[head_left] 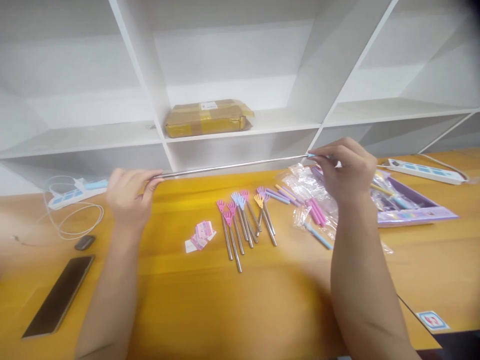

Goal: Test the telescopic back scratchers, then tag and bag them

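Note:
A telescopic back scratcher (232, 165) is stretched out long between my two hands, raised above the table. My left hand (131, 192) pinches the bare end of its metal rod. At the other end my right hand (343, 162) grips a light blue part, mostly hidden by the fingers. Below lie several back scratchers (240, 215) with pink, blue, purple and yellow hand-shaped heads and short metal rods. Beside them is a small pile of pink and white cards (202, 235). Coloured tubes (318, 212) rest among clear plastic wrappers (300, 180) on the right.
A purple box (416, 215) with wrapped pieces stands at the right. Power strips (427, 171) sit at both sides, with a white cable (101, 215) on the left. A dark phone (58, 295) lies front left. A taped carton (206, 118) occupies the white shelf (277, 120).

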Motion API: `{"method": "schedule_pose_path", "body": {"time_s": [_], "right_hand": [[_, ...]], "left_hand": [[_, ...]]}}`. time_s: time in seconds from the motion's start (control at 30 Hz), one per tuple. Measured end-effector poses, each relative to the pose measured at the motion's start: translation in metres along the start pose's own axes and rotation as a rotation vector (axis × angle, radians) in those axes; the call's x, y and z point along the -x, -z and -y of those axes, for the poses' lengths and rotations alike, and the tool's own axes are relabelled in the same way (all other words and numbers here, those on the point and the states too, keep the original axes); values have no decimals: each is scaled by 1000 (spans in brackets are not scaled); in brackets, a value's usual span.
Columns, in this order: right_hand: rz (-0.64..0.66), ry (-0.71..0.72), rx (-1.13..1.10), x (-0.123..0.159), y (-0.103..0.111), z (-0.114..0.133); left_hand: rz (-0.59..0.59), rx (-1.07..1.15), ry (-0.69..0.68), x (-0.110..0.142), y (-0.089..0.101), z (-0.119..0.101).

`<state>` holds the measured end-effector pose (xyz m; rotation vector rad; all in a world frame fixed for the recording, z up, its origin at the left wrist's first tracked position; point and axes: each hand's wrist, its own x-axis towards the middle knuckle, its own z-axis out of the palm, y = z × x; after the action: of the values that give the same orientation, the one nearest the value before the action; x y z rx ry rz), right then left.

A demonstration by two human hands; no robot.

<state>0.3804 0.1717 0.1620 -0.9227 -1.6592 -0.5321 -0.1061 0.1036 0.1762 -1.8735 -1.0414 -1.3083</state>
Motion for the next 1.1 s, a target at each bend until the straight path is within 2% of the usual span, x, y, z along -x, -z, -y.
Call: {"method": "schedule_pose_path", "body": {"time_s": [0.07, 0.2, 0.4, 0.57, 0.67, 0.77, 0.93, 1.1], "right_hand": [[-34, 45, -8, -5, 10, 5], [-11, 74, -7, -13, 25, 21], [162, 93, -72, -16, 22, 47], [158, 157, -114, -15, 22, 55], [198, 239, -142, -15, 15, 74], [213, 277, -90, -13, 1, 95], [238, 296, -80, -9, -14, 110], [466, 305, -105, 5, -32, 141]], "left_hand": [[-11, 1, -13, -3, 4, -4], [-34, 18, -29, -6, 3, -22], [-31, 28, -11, -3, -5, -53], [-4, 28, 3, -1, -7, -64], [75, 97, -39, 5, -17, -81], [153, 137, -4, 12, -29, -95], [174, 155, 26, 19, -37, -97], [251, 216, 19, 30, -45, -107]]}}
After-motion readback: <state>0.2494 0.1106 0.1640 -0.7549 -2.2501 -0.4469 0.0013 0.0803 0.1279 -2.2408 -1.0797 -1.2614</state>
